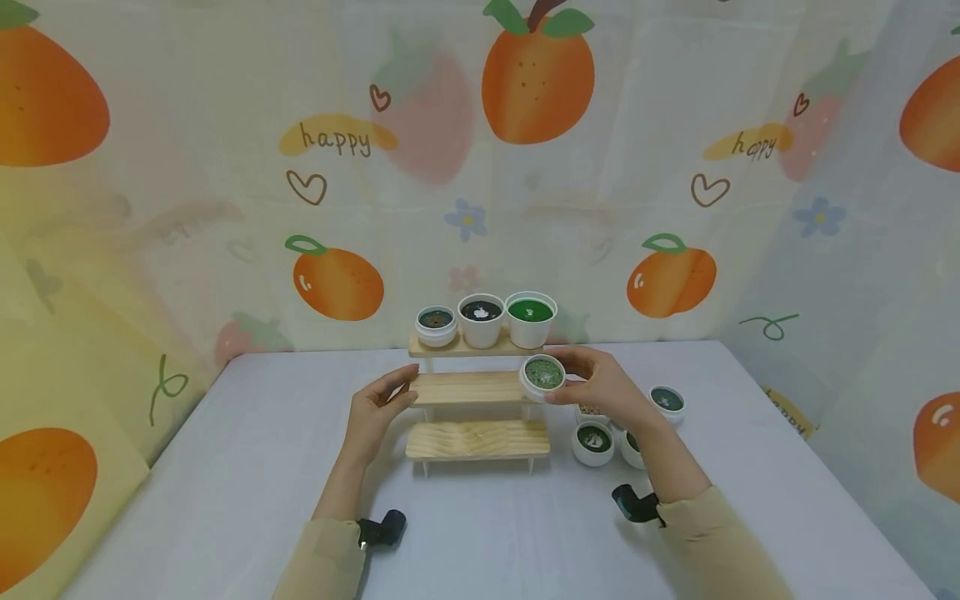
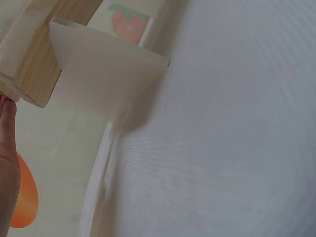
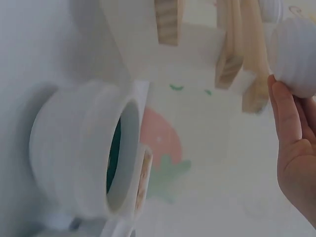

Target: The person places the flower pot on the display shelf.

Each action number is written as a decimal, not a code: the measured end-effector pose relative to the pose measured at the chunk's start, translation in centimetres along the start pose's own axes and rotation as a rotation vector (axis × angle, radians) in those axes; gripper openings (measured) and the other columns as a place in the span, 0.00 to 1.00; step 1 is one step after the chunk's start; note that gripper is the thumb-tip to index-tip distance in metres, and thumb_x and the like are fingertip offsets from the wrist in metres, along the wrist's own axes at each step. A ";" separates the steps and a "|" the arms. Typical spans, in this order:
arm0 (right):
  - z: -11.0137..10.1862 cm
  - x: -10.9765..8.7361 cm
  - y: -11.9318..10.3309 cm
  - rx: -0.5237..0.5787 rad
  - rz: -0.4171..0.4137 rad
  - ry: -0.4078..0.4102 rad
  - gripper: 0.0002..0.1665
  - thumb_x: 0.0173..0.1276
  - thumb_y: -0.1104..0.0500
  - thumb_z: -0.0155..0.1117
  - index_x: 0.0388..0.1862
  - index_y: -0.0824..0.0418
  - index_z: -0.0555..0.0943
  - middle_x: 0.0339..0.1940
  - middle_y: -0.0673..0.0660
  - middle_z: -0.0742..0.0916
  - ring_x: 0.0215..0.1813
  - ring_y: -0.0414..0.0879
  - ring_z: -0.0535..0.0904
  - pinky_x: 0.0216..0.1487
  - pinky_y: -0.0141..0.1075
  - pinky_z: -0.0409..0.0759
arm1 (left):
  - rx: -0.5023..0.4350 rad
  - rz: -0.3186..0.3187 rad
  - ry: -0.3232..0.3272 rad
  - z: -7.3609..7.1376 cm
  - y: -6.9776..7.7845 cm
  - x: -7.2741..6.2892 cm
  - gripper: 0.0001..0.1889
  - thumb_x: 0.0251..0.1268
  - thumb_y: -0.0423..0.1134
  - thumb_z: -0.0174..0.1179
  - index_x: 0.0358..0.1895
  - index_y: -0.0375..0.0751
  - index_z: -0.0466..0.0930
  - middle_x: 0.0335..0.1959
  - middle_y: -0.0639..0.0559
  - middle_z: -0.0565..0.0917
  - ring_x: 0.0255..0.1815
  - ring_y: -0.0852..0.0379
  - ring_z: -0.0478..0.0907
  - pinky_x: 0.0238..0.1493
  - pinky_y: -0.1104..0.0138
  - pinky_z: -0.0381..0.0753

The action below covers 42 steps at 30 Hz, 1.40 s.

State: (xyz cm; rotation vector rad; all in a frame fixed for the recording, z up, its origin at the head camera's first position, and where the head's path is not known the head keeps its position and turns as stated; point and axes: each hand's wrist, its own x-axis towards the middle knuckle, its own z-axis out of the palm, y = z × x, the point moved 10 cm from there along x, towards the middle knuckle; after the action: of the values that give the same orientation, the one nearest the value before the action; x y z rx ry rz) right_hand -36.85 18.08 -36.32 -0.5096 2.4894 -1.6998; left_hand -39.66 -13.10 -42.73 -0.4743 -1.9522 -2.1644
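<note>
A three-step wooden stand (image 1: pixel 472 388) stands on the white table. My left hand (image 1: pixel 372 414) holds the left end of its middle step, fingertips at the back corner and thumb at the front; the left wrist view shows a finger (image 2: pixel 7 126) against the wood. With thumb and fingers my right hand (image 1: pixel 600 383) pinches a small white pot (image 1: pixel 543 377) with speckled green contents, at the right end of the middle step. In the right wrist view this pot (image 3: pixel 296 57) is seen from its side; whether it touches the step is unclear.
On the top step stand a short pot with brownish contents (image 1: pixel 436 326), a dark-filled pot (image 1: pixel 481 321) and a green-filled pot (image 1: pixel 530 320). Several more white pots (image 1: pixel 593 443) cluster on the table (image 1: pixel 495 533) right of the stand, partly behind my right forearm. A fruit-print cloth (image 1: pixel 600 200) hangs behind.
</note>
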 end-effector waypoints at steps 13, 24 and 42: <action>5.0 3.2 -1.5 0.043 0.005 0.008 0.35 0.52 0.59 0.79 0.60 0.54 0.79 0.58 0.55 0.85 0.59 0.48 0.81 0.61 0.37 0.84 | -0.006 0.002 0.003 0.0 -0.2 0.1 0.25 0.60 0.25 0.66 0.60 0.21 0.74 0.51 0.65 0.87 0.58 0.72 0.80 0.66 0.76 0.78; 7.7 4.5 -2.6 0.070 0.015 0.040 0.37 0.50 0.60 0.79 0.61 0.59 0.79 0.58 0.59 0.85 0.58 0.50 0.83 0.60 0.38 0.85 | -0.020 0.009 -0.001 0.0 -0.2 0.0 0.24 0.60 0.25 0.65 0.60 0.20 0.73 0.50 0.68 0.86 0.58 0.72 0.80 0.67 0.76 0.77; 10.5 6.0 -3.2 0.032 0.009 0.053 0.35 0.50 0.58 0.80 0.59 0.57 0.80 0.54 0.56 0.87 0.55 0.48 0.84 0.59 0.40 0.87 | 0.001 0.004 0.004 -0.1 -0.1 0.0 0.24 0.60 0.26 0.65 0.60 0.22 0.74 0.51 0.66 0.86 0.59 0.73 0.79 0.67 0.76 0.77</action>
State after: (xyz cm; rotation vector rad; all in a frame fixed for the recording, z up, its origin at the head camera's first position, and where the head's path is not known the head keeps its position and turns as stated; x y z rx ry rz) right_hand -39.15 5.78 -36.71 -0.4558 2.4920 -1.7692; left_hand -39.75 -13.18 -42.82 -0.4735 -1.9490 -2.1599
